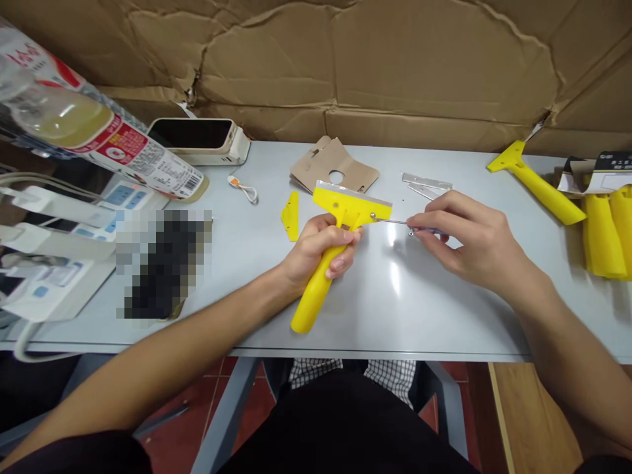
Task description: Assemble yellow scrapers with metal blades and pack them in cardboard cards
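My left hand (320,247) is closed around the neck of a yellow scraper (316,293), its handle slanting down toward the table's front edge. A metal blade (353,191) runs along the top of the scraper head. My right hand (469,234) pinches a thin screwdriver (392,222), whose tip meets a screw (373,216) at the head's right side. Another small shiny piece (411,233) shows by my right fingertips; I cannot tell whether it is held. A loose yellow plate (291,217) lies left of the head, and metal strips (427,184) lie behind my right hand.
Folded brown card (340,168) lies behind the scraper. At right are another yellow scraper (538,181) and a box (600,174) with several yellow handles. Bottles (133,148), power strips (59,276), a pixelated dark object (165,263) and a short cable (243,189) occupy the left.
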The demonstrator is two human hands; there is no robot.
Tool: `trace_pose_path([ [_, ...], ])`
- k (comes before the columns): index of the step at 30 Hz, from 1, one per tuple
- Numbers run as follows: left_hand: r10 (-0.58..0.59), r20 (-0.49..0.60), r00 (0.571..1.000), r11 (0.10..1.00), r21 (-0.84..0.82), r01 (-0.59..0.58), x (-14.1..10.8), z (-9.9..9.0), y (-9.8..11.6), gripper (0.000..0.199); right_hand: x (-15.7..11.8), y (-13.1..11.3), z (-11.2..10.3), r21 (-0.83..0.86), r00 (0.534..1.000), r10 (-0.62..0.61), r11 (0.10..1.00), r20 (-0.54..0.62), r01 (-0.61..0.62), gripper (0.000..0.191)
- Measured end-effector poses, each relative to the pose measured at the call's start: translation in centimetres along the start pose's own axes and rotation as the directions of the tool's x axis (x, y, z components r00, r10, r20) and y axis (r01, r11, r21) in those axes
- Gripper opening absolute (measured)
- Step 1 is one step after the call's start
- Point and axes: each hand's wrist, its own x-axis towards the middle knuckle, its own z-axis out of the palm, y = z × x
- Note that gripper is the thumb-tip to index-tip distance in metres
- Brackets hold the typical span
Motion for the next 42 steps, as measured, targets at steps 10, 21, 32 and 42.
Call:
trace_pose_path([
  [10, 0.009, -0.025, 1.000, 1.000, 0.014, -0.009, -0.1, 0.2, 0.0, 0.019, -0.1, -0.4, -0.3, -0.102, 1.000, 0.010, 0.995, -0.019, -0.012, 0.020],
  [21, 0.026, -0.164, 0.986, 0.994, 0.107, -0.009, -0.1, 0.8, -0.3, 0.019, 0.5, -2.7, -1.1, -0.367, 0.998, -0.029, 0.929, 0.055, 0.047, 0.023],
  [32, 0.040, -0.206, 0.978, 0.988, 0.155, -0.008, 0.0, 0.9, -0.1, 0.021, 2.2, -4.5, -1.5, -0.412, 0.988, -0.010, 0.908, 0.156, 0.075, 0.029],
  [42, 0.027, -0.205, 0.978, 0.990, 0.142, 0.003, 0.1, 0.7, -0.1, 0.021, 0.6, -3.5, -2.2, -0.255, 0.989, 0.013, 0.967, 0.145, 0.024, 0.032],
])
